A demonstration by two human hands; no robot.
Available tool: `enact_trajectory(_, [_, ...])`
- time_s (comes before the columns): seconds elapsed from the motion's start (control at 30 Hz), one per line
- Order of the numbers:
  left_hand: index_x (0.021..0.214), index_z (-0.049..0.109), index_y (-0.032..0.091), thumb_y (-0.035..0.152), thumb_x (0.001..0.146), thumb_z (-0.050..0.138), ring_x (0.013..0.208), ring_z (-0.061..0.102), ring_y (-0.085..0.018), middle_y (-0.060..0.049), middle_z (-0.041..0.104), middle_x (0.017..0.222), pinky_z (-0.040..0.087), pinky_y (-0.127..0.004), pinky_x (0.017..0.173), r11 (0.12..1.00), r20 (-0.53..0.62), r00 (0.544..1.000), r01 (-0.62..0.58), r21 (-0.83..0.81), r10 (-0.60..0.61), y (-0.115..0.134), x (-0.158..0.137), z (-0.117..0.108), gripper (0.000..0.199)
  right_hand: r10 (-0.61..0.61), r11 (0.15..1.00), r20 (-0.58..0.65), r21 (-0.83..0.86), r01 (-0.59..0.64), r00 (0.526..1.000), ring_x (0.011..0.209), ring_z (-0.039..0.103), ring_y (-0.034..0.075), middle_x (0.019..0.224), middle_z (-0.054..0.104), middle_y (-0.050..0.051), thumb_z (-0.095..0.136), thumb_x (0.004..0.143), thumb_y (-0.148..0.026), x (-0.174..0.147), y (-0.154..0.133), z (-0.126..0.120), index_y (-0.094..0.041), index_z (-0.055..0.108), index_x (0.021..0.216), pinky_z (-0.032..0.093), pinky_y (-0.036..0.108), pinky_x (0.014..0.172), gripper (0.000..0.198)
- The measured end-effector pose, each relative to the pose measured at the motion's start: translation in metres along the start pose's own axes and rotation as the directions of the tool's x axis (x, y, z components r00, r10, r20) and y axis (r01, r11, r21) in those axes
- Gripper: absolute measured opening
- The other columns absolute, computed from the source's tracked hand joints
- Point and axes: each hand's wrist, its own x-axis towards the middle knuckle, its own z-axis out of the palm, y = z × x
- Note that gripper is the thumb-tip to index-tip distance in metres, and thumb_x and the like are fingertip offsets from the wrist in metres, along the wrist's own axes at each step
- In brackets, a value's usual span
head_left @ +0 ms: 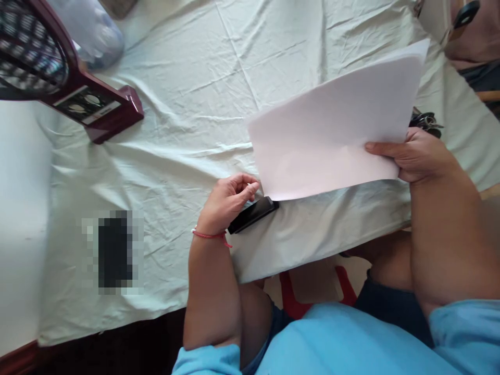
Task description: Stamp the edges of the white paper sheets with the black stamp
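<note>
Blue shirt, white paper (curved)

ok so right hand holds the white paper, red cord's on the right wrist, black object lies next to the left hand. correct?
One slip: the red cord is on the left wrist, as the head view shows. The right hand does hold the white paper, and the black object lies next to the left hand.

White paper in right fingers
</note>
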Motion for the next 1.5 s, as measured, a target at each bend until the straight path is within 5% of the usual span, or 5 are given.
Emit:
enact_trajectory(0.33, [0.092, 0.080, 0.020, 0.059, 0.093, 0.089, 0.073, 0.055, -0.017, -0.003, 0.070, 0.082, 0.043, -0.029, 0.066, 1.000, 0.081, 0.996, -0.029, 0.007, 0.028, 0.010, -0.007, -0.005, 0.040, 0.009, 0.996, -0.092, -0.083, -0.016, 0.996, 0.080, 0.080, 0.021, 0.107, 0.091, 0.013, 0.103, 0.056, -0.010, 0.001, -0.007, -0.014, -0.017, 0.091, 0.085, 0.065, 0.026, 0.060, 0.031])
enact_trajectory(0.63, [0.103, 0.084, 0.019, 0.051, 0.083, 0.100, 0.075, 0.063, -0.018, -0.005, 0.077, 0.088, 0.044, -0.029, 0.065, 0.994, 0.264, 0.964, 0.062, -0.093, -0.036, 0.008, -0.009, -0.013, 0.041, 0.026, 0.994, -0.066, -0.101, -0.033, 0.997, 0.078, 0.080, 0.021, 0.107, 0.091, 0.012, 0.105, 0.056, -0.013, 0.001, -0.004, -0.014, -0.018, 0.092, 0.083, 0.064, 0.026, 0.056, 0.031])
enact_trajectory(0.83, [0.098, 0.086, 0.019, 0.052, 0.084, 0.096, 0.068, 0.057, -0.017, -0.003, 0.072, 0.077, 0.038, -0.030, 0.062, 0.998, 0.243, 0.969, 0.052, -0.031, -0.043, 0.008, -0.009, -0.012, 0.038, -0.017, 0.999, 0.007, -0.046, 0.017, 1.000, 0.082, 0.082, 0.022, 0.107, 0.091, 0.012, 0.109, 0.050, -0.019, 0.005, 0.002, -0.013, -0.017, 0.093, 0.087, 0.068, 0.026, 0.062, 0.041])
enact_trajectory(1.27, [0.087, 0.085, 0.023, 0.048, 0.093, 0.083, 0.081, 0.060, -0.021, -0.004, 0.079, 0.086, 0.048, -0.035, 0.075, 0.960, 0.285, 0.954, -0.162, 0.230, 0.093, 0.014, -0.003, -0.007, 0.026, 0.002, 0.999, 0.048, -0.049, 0.000, 0.999, 0.089, 0.083, 0.022, 0.110, 0.092, 0.009, 0.110, 0.053, -0.020, 0.002, 0.004, -0.011, -0.020, 0.092, 0.090, 0.071, 0.027, 0.069, 0.040])
enact_trajectory(1.5, [0.087, 0.087, 0.023, 0.050, 0.093, 0.088, 0.079, 0.064, -0.021, -0.005, 0.078, 0.086, 0.050, -0.033, 0.071, 0.982, 0.294, 0.950, -0.145, 0.118, 0.105, 0.014, -0.006, -0.006, 0.027, -0.025, 1.000, 0.021, -0.015, 0.025, 0.999, 0.086, 0.082, 0.022, 0.105, 0.090, 0.010, 0.109, 0.054, -0.021, 0.000, 0.002, 0.001, -0.017, 0.089, 0.089, 0.068, 0.028, 0.068, 0.040])
